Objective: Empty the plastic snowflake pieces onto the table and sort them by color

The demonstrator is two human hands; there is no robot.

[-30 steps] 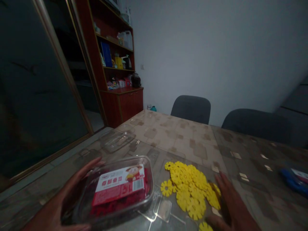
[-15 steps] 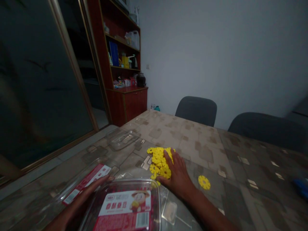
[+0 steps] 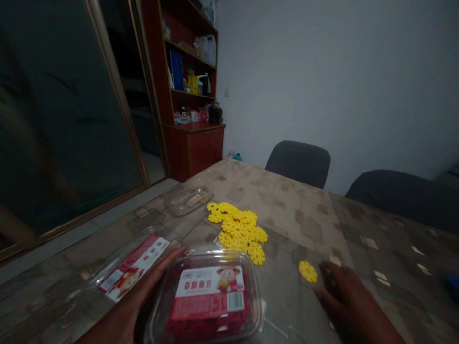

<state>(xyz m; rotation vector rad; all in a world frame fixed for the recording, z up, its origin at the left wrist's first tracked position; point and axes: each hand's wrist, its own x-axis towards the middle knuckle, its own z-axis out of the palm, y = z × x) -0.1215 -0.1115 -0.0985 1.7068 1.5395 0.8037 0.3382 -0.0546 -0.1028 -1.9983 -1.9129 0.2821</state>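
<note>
My left hand point(image 3: 150, 282) grips the left side of a clear plastic box point(image 3: 210, 298) with a red label, full of red pieces. It rests on the table near me. My right hand point(image 3: 346, 298) lies flat on the table, fingers stretched toward a single yellow flower-shaped disc point(image 3: 308, 271) just beyond the fingertips. A heap of the same yellow discs point(image 3: 238, 229) sits past the box, near the table's middle.
A clear lid with a red label point(image 3: 132, 265) lies left of the box. Another clear container point(image 3: 186, 198) stands at the far left edge of the patterned table point(image 3: 287, 210). Two dark chairs point(image 3: 297, 162) stand behind; a red shelf unit point(image 3: 186, 91) stands at the back left.
My right hand left the yellow heap and drew back to the right, beside the lone disc. The heap now lies further left and away. The box stays in my left hand.
</note>
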